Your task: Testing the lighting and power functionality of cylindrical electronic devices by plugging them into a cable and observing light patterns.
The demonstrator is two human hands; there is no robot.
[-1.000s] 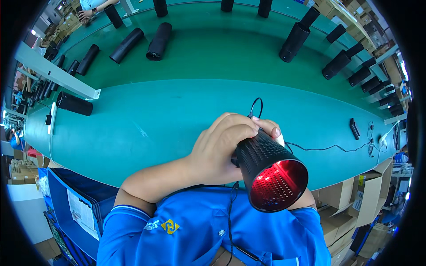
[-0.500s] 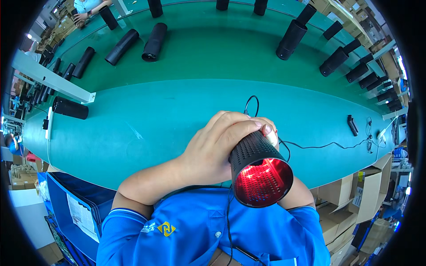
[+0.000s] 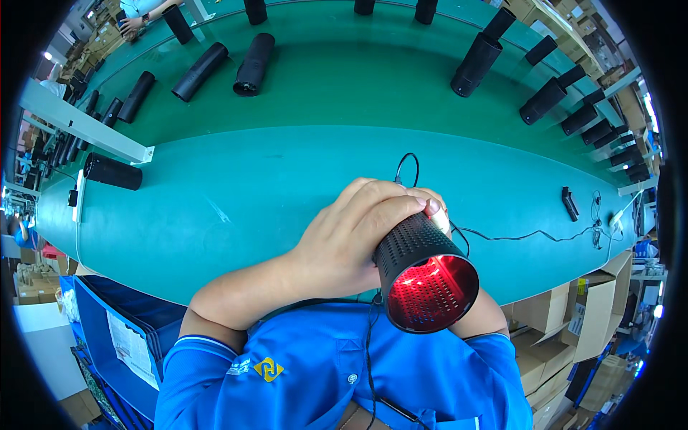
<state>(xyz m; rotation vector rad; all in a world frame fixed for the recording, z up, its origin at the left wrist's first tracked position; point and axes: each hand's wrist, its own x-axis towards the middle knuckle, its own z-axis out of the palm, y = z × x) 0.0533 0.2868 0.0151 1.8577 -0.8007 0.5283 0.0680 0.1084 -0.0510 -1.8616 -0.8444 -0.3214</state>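
Observation:
A black perforated cylinder [image 3: 412, 247] is held between my two hands in front of my chest. Its open end tilts toward me, and red light glows on the inner wall. My left hand [image 3: 355, 226] is closed around its left side and far end, fingers over the top. Behind the far end, my right hand [image 3: 438, 208] also grips it; the cylinder and left fingers hide most of that hand. A black cable [image 3: 410, 156] loops up just beyond my fingers. Another thin dark cable [image 3: 370, 351] hangs down over my blue shirt.
Several black cylinders [image 3: 254, 64] lie or stand on the darker green strip beyond the table [image 3: 236, 172]. One black cylinder [image 3: 112, 172] lies by the left post. A small black device [image 3: 570, 203] and cords lie at right. Blue bin [image 3: 107, 315] at lower left, cardboard boxes [image 3: 552, 308] lower right.
The held cylinder's open end has swung slightly right, with both hands still on it. The cylinders on the darker green strip appear a little further right.

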